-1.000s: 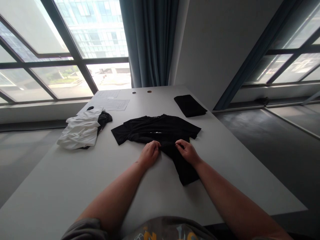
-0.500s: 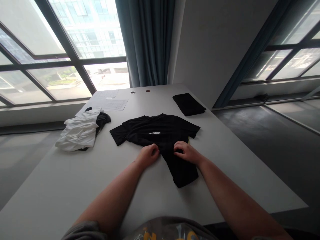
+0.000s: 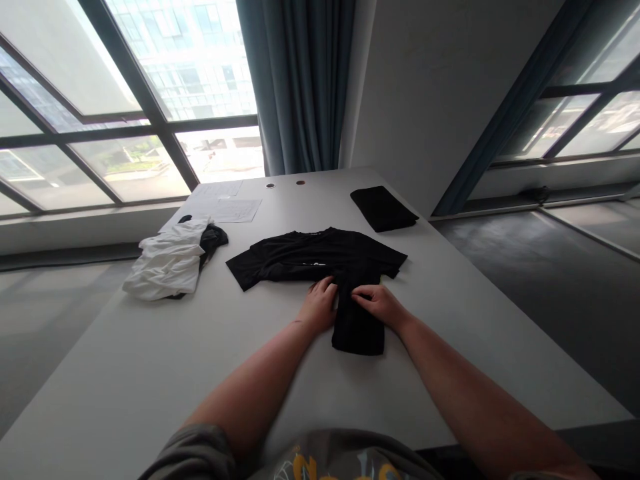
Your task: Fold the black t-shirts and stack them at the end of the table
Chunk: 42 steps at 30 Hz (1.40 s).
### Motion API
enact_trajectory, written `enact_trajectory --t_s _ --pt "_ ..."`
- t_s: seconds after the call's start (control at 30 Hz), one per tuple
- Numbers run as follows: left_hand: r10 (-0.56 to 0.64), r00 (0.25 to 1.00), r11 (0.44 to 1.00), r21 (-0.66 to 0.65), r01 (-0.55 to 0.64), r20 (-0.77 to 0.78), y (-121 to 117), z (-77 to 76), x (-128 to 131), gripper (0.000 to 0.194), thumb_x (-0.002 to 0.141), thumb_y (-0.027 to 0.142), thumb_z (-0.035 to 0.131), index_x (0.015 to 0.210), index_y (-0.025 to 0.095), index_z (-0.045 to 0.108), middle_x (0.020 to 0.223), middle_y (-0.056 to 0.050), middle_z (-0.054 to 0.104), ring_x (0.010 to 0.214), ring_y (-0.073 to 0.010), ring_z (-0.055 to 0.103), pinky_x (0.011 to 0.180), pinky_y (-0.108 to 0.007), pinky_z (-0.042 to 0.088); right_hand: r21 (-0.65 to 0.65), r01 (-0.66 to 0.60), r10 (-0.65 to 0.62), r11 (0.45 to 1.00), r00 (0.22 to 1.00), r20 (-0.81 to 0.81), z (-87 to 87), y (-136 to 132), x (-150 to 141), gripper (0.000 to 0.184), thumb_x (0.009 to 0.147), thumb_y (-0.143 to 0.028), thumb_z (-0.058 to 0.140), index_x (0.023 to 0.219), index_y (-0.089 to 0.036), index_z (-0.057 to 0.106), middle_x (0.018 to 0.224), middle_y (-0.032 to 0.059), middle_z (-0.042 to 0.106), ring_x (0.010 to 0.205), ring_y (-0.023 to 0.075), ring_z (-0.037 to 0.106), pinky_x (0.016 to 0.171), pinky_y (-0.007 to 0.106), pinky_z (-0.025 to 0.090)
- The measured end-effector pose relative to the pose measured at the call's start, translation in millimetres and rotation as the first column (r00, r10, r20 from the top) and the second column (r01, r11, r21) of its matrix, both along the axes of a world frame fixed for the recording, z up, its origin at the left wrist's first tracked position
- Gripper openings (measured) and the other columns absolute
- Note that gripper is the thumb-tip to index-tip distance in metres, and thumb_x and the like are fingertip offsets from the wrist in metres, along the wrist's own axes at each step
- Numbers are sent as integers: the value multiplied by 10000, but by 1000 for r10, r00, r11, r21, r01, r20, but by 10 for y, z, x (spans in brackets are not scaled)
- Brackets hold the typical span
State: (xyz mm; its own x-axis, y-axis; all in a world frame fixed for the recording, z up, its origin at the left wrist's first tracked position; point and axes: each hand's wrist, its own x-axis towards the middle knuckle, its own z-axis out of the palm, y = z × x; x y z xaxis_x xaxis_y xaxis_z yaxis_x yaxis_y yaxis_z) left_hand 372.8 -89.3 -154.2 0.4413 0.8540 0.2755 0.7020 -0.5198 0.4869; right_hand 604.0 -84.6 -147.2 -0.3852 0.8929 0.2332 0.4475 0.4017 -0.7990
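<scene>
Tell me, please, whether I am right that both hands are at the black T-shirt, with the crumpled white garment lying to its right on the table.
The side is wrong: the white garment lies to the left of the black T-shirt on the table, as the head view shows. The left hand and right hand are at it.

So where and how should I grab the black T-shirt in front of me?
Probably pinch the T-shirt by its narrow part's bottom edge, coming from the near side: that part points toward you, looks flat, and its edge is clear of your left hand and right hand.
</scene>
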Motion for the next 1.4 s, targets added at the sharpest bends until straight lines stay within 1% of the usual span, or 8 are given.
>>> enact_trajectory --t_s 0.13,0.4,0.53,0.73,0.93,1.07,1.23,1.4 --pt "-2 997 1000 -1 2 73 48 17 6 169 921 231 648 1073 232 720 1443 -112 580 1319 -291 558 1145 -481 447 -1 0 0 1000 1000 -12 -11 -5 -5 237 942 -397 628 980 -242 804 1003 44 805 950 268 750 887 382 576" --pt "-98 930 991 -50 123 356 35 55 -185 91 855 145 646 904 220 664 1152 -77 663 1070 -208 652 969 -342 538 60 52 -54 997 998 31 29 7 42 219 958 -387 602 963 -234 759 988 51 787 926 256 730 856 376 559" --pt "-154 918 975 -92 201 365 3 126 -305 36 885 191 635 869 218 618 1075 -67 700 1020 -204 668 945 -335 534 78 164 -168 983 984 54 56 11 103 248 984 -415 558 906 -236 712 888 34 759 837 241 707 784 350 530" --pt "-192 922 955 -151 253 336 -50 237 -319 145 915 305 668 814 219 609 1012 -59 735 955 -204 689 907 -328 533 132 347 -352 929 936 18 28 44 137 255 991 -435 522 891 -242 654 818 32 708 770 232 659 716 334 488" --pt "-237 899 936 -163 313 367 -152 390 -294 166 945 340 618 837 222 573 995 -53 714 915 -187 658 864 -310 514 0 465 -461 886 878 -132 -43 120 249 311 976 -519 521 891 -242 633 755 18 655 705 220 611 639 314 466" --pt "-74 889 954 -227 194 452 -275 436 -292 165 982 366 531 896 226 525 1041 -44 681 936 -176 610 865 -307 487 -35 429 -430 902 894 -121 -45 137 270 341 962 -546 546 905 -231 661 771 25 676 722 222 626 654 315 468" --pt "244 845 917 -397 -42 475 -444 373 -308 240 997 428 475 862 230 457 769 36 512 736 -142 483 709 -275 408 -1 370 -370 929 929 8 -18 105 191 332 983 -513 515 913 -225 666 811 22 689 759 215 629 695 311 449" --pt "275 863 874 -484 -40 425 -544 497 -366 266 983 478 482 887 231 465 690 66 400 652 -127 382 605 -255 325 -7 263 -261 965 961 90 -7 78 141 349 994 -530 483 915 -233 649 754 7 657 716 205 598 670 300 417"
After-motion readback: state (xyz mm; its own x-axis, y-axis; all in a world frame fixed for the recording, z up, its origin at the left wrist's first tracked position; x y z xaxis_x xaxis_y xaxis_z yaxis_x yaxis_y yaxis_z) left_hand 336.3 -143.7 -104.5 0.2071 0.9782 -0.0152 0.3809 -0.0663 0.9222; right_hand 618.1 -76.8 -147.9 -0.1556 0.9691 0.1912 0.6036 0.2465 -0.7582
